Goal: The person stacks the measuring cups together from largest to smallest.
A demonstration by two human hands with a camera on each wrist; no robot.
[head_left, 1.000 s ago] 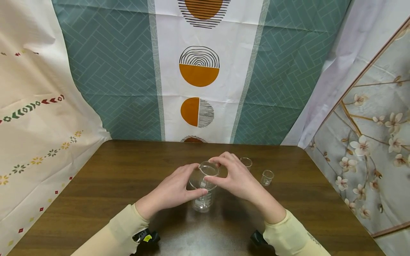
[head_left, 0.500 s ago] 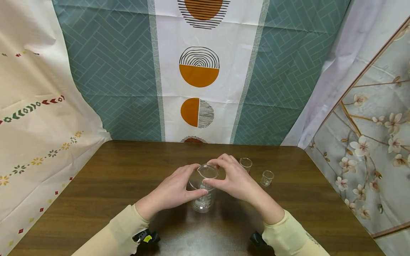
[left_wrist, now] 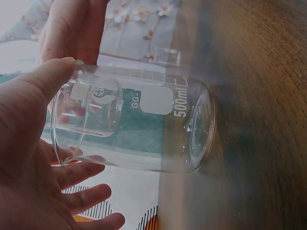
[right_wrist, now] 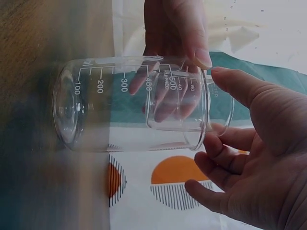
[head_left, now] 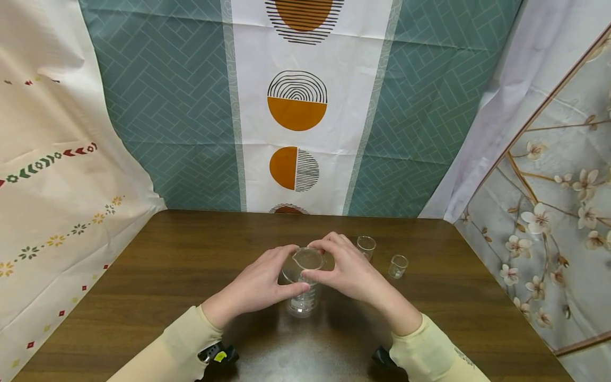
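A large glass beaker [head_left: 302, 306], marked 500ml, stands upright on the table. My left hand [head_left: 258, 281] holds it near the rim between thumb and fingers. Partly inside it sits a smaller glass beaker [right_wrist: 175, 108], whose base hangs well above the large one's floor. In the right wrist view its rim stands out past the large rim. My right hand [head_left: 350, 265] pinches this smaller beaker at its rim with thumb and fingers. Both thumbs lie on the near side, as the head view shows. The glass looks clear, with nothing seen in it.
Behind my right hand stands another small beaker [head_left: 366, 245], partly hidden by the hand. Farther right is a still smaller beaker [head_left: 398, 266]. The brown wooden table [head_left: 200, 239] ends at a patterned curtain [head_left: 191, 132] at the back, with cloth hung on both sides.
My right hand has lowered slightly, and the smaller beaker has sunk deeper into the large one. The left hand and the large beaker have stayed in place.
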